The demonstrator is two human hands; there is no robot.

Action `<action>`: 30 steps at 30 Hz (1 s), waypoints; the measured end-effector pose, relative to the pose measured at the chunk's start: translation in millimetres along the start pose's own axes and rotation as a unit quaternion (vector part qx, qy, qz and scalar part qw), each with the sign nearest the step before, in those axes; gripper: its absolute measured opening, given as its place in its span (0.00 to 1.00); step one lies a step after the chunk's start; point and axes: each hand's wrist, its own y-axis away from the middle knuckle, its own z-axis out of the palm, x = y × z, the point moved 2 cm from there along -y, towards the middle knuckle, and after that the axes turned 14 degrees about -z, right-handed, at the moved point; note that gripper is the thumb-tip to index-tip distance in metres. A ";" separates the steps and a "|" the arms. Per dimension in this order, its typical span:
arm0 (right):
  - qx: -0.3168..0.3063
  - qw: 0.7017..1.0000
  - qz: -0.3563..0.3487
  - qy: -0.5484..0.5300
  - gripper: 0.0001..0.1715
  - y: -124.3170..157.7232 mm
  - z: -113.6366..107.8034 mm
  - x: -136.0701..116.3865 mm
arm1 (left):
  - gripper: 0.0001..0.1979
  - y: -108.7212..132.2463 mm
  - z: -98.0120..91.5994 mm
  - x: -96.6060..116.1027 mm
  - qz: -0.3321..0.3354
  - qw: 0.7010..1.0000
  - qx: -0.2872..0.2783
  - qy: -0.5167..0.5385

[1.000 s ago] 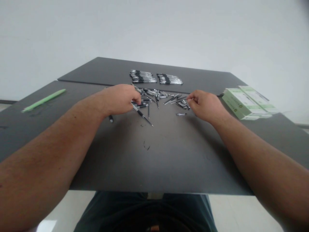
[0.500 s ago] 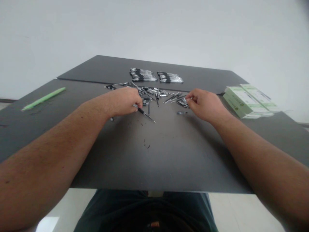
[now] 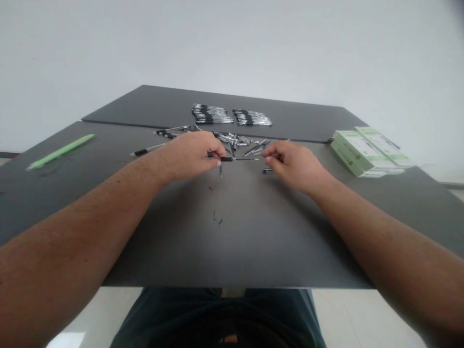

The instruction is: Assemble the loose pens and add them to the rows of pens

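Observation:
My left hand (image 3: pixel 205 153) pinches a pen (image 3: pixel 229 159) by its black grip. The pen lies level, its thin bare tip pointing right. Just off that tip is my right hand (image 3: pixel 290 160), thumb and forefinger closed together; whatever they hold is too small to make out. Behind both hands spreads a loose heap of pen parts (image 3: pixel 232 137), partly hidden by my left hand. Beneath the right fingers a small dark pen part (image 3: pixel 267 170) lies on the table.
Two neat rows of pens, a left row (image 3: pixel 212 114) and a right row (image 3: pixel 253 117), lie at the back. Green-and-white boxes (image 3: pixel 366 152) stand at right. A long green pen-shaped object (image 3: pixel 61 151) lies at left on the dark table (image 3: pixel 239 241).
My left hand has turned the pen from slanting downward to level. My right hand has come away from the loose parts, toward me and left, close to the pen's tip.

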 end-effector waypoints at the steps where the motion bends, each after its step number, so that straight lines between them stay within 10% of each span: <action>1: -0.003 1.000 -0.010 -0.026 0.15 1.2 2.7 -4.9 | 0.16 1.7 0.8 4.6 -0.004 1.000 0.007 0.027; 18: 0.067 0.954 -0.019 -0.293 0.10 8.5 15.0 -39.4 | 0.10 10.6 44.3 48.3 -0.041 0.877 -0.074 0.473; 30: -0.079 0.950 0.012 -0.302 0.08 8.0 4.8 -49.7 | 0.06 12.9 29.6 52.5 -0.076 0.879 -0.001 0.471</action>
